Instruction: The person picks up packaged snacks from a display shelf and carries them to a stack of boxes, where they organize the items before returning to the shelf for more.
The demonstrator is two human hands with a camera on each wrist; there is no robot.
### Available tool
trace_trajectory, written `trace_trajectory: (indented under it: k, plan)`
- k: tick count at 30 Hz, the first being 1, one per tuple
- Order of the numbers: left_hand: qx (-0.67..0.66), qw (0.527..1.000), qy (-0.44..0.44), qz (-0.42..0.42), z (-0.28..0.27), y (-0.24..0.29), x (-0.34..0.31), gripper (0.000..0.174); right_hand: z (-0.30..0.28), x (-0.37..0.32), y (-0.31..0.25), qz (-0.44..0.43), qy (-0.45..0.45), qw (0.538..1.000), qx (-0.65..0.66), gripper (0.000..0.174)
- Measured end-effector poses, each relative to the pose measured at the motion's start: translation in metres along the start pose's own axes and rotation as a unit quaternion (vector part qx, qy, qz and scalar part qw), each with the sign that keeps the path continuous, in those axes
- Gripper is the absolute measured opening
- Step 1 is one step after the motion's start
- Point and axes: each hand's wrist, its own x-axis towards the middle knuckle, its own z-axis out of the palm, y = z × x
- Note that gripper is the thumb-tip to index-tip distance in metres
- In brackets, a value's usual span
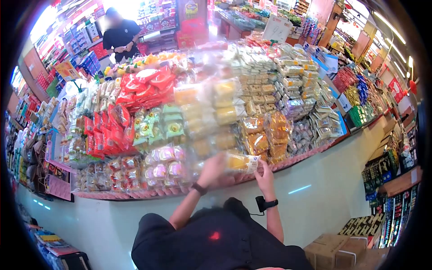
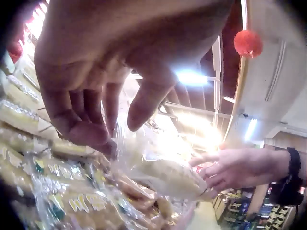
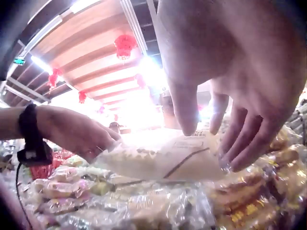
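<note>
A clear-wrapped packet of yellow bread (image 1: pixel 240 162) with a white label at one end is held between both hands, low over the front edge of the display. My left hand (image 1: pixel 213 169), blurred in the head view, pinches the plastic at the packet's left end between thumb and fingertips. At the labelled end, my right hand (image 1: pixel 265 176) grips with thumb and fingers. The left wrist view shows the bunched clear wrapper below the left thumb. In the right wrist view, the packet (image 3: pixel 158 155) stretches sideways from one hand to the other, its printed top washed out by glare.
Rows of wrapped snacks cover the display: red bags (image 1: pixel 148 83), pink-and-white packs (image 1: pixel 164 164), orange-brown packs (image 1: pixel 255 135). A pink trim (image 1: pixel 148 193) runs along its front edge. Behind it stands a person (image 1: pixel 121 36). Cardboard boxes (image 1: pixel 330 249) sit on the floor at right.
</note>
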Motion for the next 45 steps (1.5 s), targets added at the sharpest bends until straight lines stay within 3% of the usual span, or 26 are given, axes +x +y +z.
trace_trajectory:
  k: [1, 4, 8, 13, 15, 18, 22, 26, 28, 34, 40, 41, 44, 45]
  plan:
    - [0.013, 1.0, 0.025, 0.008, -0.001, -0.002, 0.014, 0.029, 0.002, 0.023, 0.003, 0.029, -0.03, 0.998, 0.04, 0.05]
    - [0.094, 0.992, 0.083, 0.009, -0.006, 0.003, 0.059, 0.029, 0.012, 0.089, 0.002, -0.023, -0.021, 0.999, 0.01, 0.053]
    - [0.037, 0.981, 0.186, 0.042, -0.003, -0.001, 0.127, 0.028, 0.027, 0.181, -0.006, -0.073, -0.037, 0.996, 0.031, 0.056]
    - [-0.052, 0.982, 0.165, -0.082, -0.007, 0.015, 0.202, 0.042, 0.049, 0.273, -0.002, -0.086, -0.066, 0.99, 0.095, 0.064]
    - [-0.019, 0.979, 0.191, -0.069, 0.001, 0.003, 0.227, 0.045, 0.056, 0.297, 0.001, -0.097, -0.078, 0.984, 0.124, 0.068]
    - [0.005, 0.97, 0.235, -0.064, 0.02, -0.017, 0.232, 0.052, 0.078, 0.317, 0.02, -0.131, -0.065, 0.987, 0.063, 0.068]
    - [-0.025, 0.96, 0.273, -0.058, 0.03, -0.021, 0.226, 0.054, 0.082, 0.326, 0.034, -0.108, -0.079, 0.986, 0.101, 0.058]
    - [0.033, 0.963, 0.255, -0.082, 0.032, -0.009, 0.209, 0.04, 0.075, 0.32, 0.042, -0.111, -0.068, 0.988, 0.082, 0.054]
    - [0.101, 0.964, 0.231, -0.082, 0.031, -0.015, 0.21, 0.033, 0.058, 0.316, 0.032, -0.126, -0.06, 0.988, 0.068, 0.052]
    - [0.055, 0.968, 0.233, -0.068, 0.043, -0.006, 0.178, 0.029, 0.001, 0.263, -0.005, -0.151, -0.089, 0.98, 0.093, 0.046]
    - [-0.036, 0.971, 0.179, -0.152, 0.053, 0.041, 0.133, 0.027, -0.013, 0.207, 0.006, -0.118, -0.229, 0.956, 0.139, 0.038]
    - [-0.107, 0.956, 0.166, -0.218, 0.053, 0.061, 0.123, 0.029, -0.013, 0.199, 0.015, -0.115, -0.247, 0.951, 0.146, 0.038]
    - [-0.179, 0.938, 0.191, -0.229, 0.056, 0.076, 0.096, 0.03, 0.008, 0.176, 0.04, -0.101, -0.308, 0.929, 0.18, 0.036]
    - [-0.104, 0.956, 0.178, -0.207, 0.066, 0.088, 0.075, 0.03, 0.014, 0.17, 0.05, -0.094, -0.332, 0.919, 0.191, 0.036]
